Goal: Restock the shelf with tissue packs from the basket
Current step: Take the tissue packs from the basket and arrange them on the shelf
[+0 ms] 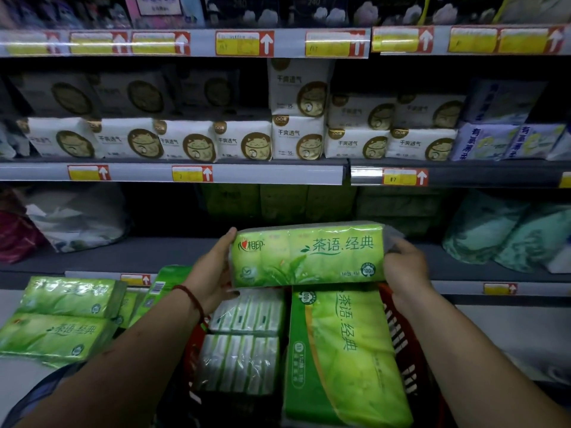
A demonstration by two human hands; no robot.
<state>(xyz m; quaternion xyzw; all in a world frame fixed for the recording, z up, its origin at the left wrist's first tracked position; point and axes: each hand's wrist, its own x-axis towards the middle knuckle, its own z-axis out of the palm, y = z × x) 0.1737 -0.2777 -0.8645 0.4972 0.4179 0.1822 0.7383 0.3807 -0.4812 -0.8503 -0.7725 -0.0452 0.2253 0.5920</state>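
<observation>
1. Tissue pack (306, 254), green and film-wrapped, is held lengthwise in the middle of the frame. It is above the basket (401, 329) and in front of the lowest shelf (154, 254), resting on neither.
2. The left hand (213, 273) clasps its left end, thumb over the top edge and fingers beneath. The right hand (404, 270) clasps the right end, where loose film bunches; most of its fingers are hidden behind the pack.
3. It looks light and soft, a bundle of small packets that would give under pressure. The glossy film is likely slippery, so the two short ends, squeezed inward, seem the surest hold. Pinching the film alone could tear it.
4. The shelf shows flat, dark board at centre, with stocked packs (278, 202) standing in shadow at its back. The space in front of them looks deep enough for this one.
5. At lower centre the basket holds an upright green pack (340, 350) and clear-wrapped packs (247, 313). Loose green packs (61, 319) lie at lower left.
6. Teal rolls (494, 233) crowd the shelf's right side and a crumpled bag (77, 217) its left. White cat-printed packs (241, 140) fill the shelf above. The aisle is dim.
</observation>
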